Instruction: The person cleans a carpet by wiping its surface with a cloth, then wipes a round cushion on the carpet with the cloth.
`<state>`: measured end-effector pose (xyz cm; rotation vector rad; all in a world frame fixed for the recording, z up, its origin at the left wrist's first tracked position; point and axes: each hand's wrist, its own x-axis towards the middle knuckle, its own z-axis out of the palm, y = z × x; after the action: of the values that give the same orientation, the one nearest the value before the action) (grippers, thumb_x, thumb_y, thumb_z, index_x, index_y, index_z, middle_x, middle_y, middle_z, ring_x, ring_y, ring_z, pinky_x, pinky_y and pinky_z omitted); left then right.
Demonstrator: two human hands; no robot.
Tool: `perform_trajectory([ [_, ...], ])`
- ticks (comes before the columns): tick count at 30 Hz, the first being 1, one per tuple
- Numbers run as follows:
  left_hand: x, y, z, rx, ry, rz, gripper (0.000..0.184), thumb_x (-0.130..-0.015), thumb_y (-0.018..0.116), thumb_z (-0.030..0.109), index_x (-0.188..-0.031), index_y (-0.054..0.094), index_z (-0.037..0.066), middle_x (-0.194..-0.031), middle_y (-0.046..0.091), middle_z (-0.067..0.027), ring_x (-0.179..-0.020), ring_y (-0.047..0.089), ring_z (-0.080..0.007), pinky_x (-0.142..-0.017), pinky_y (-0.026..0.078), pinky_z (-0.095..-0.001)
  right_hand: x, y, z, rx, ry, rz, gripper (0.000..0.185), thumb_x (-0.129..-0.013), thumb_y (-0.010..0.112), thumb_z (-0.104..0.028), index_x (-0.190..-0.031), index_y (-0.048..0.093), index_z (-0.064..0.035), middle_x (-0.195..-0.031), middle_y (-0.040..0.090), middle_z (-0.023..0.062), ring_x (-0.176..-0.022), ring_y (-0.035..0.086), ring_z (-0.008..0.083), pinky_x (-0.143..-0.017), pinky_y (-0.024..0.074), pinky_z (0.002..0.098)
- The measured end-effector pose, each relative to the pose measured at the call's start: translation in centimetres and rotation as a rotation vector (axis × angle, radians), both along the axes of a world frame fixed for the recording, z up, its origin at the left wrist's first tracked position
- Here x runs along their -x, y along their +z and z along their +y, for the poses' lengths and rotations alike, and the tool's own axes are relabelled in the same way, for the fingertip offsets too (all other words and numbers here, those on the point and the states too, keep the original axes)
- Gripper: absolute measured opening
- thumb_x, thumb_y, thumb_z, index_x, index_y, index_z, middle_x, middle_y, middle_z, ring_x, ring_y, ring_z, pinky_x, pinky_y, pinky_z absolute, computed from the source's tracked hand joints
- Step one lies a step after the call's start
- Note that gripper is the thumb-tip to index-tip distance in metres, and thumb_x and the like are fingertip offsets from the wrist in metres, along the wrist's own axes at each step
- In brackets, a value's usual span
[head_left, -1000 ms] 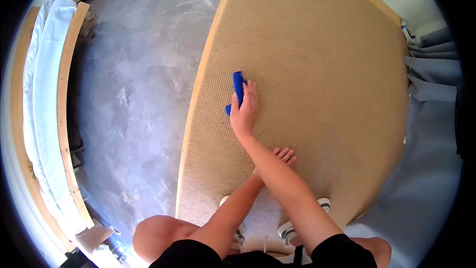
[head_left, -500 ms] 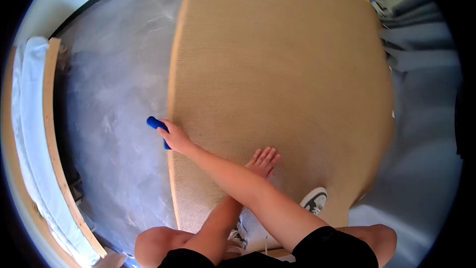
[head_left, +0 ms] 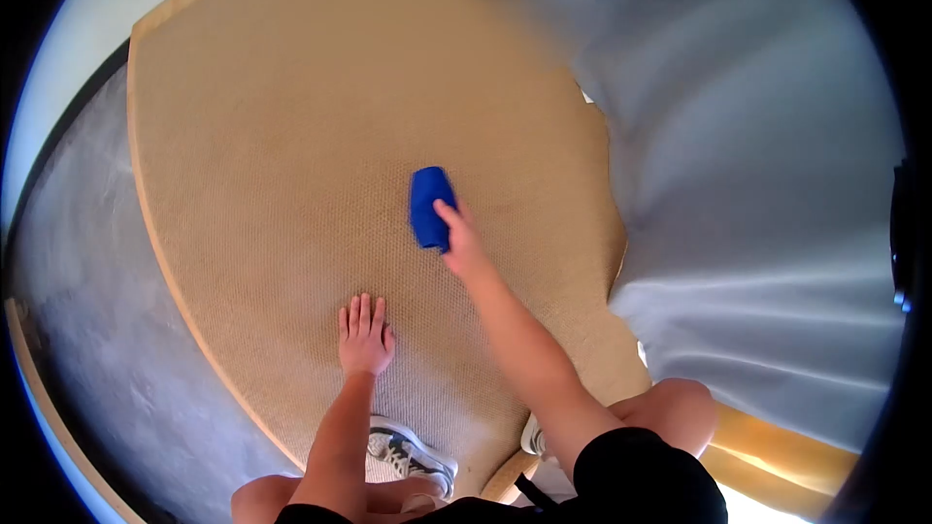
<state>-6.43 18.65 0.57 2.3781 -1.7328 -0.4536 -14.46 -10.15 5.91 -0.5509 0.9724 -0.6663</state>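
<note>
A blue object, perhaps a folded cloth point(head_left: 427, 206), is in my right hand point(head_left: 463, 238), with the thumb lying over it. It is over the tan woven mat point(head_left: 272, 136), near the middle of the view; whether it touches the mat I cannot tell. Lower and to the left, my left hand point(head_left: 365, 338) lies flat on the mat with its fingers apart, holding nothing. The two arms are not crossed.
A light wooden strip point(head_left: 167, 267) edges the mat, with grey floor point(head_left: 107, 330) beyond it on the left. Grey-blue curtains point(head_left: 748, 184) hang along the right. A shoe point(head_left: 413, 456) is below my left hand.
The view has swung to the right. My right hand has gone from the mat's left edge back over the mat with the blue object, and my arms have uncrossed.
</note>
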Motion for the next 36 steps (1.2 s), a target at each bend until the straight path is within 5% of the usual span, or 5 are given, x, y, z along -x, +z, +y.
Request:
perform_trajectory([
  [7,0.5,0.9,0.5,0.004,0.024,-0.084,0.063,-0.094,0.052,0.036,-0.153,0.048,0.013,-0.161,0.04,-0.0181,-0.153,0.03,-0.0368,-0.127,0.016,-0.056,17.2,-3.1,-11.9,0.179,-0.225,0.258,0.062,-0.097,0.07,-0.022,-0.149,0.046,0.0008,-0.144,0.057,0.0149,-0.126,0.058,0.028,-0.106,0.0485,0.0396],
  [11,3.1,1.4,-2.4,0.012,0.12,-0.085,0.063,-0.096,0.051,0.035,-0.154,0.045,0.011,-0.161,0.038,-0.019,-0.154,0.028,-0.0365,-0.128,0.014,-0.0551,24.5,-1.3,-18.2,0.601,-0.205,1.096,0.054,-0.101,0.063,-0.029,-0.145,0.052,-0.0011,-0.135,0.065,0.0184,-0.12,0.063,0.033,-0.102,0.0487,0.0404],
  [14,7.6,2.7,-9.7,0.044,0.099,-0.044,0.064,-0.097,0.05,0.035,-0.156,0.042,0.012,-0.163,0.036,-0.0187,-0.155,0.026,-0.0353,-0.128,0.013,-0.0544,29.2,-3.0,-23.0,0.752,-0.251,1.298,0.049,-0.102,0.06,-0.03,-0.146,0.053,-0.0077,-0.132,0.066,0.0193,-0.118,0.064,0.0384,-0.101,0.049,0.043],
  [24,12.9,1.6,-21.3,-0.052,0.01,-0.116,0.065,-0.096,0.05,0.038,-0.157,0.042,0.015,-0.166,0.032,-0.0165,-0.156,0.023,-0.0345,-0.128,0.011,-0.0556,33.4,-8.0,-27.9,1.045,0.216,1.431,0.057,-0.101,0.058,-0.036,-0.153,0.047,-0.0138,-0.162,0.038,0.0197,-0.153,0.028,0.0374,-0.127,0.0172,0.0498],
  [36,12.7,1.4,-20.7,-0.042,0.0,-0.115,0.066,-0.096,0.049,0.036,-0.156,0.042,0.011,-0.166,0.03,-0.0196,-0.156,0.021,-0.0373,-0.128,0.009,-0.0554,28.2,-8.5,-22.5,1.237,0.187,1.303,0.049,-0.101,0.06,-0.028,-0.144,0.055,-0.0035,-0.156,0.046,0.0221,-0.147,0.039,0.0398,-0.124,0.0275,0.0513],
])
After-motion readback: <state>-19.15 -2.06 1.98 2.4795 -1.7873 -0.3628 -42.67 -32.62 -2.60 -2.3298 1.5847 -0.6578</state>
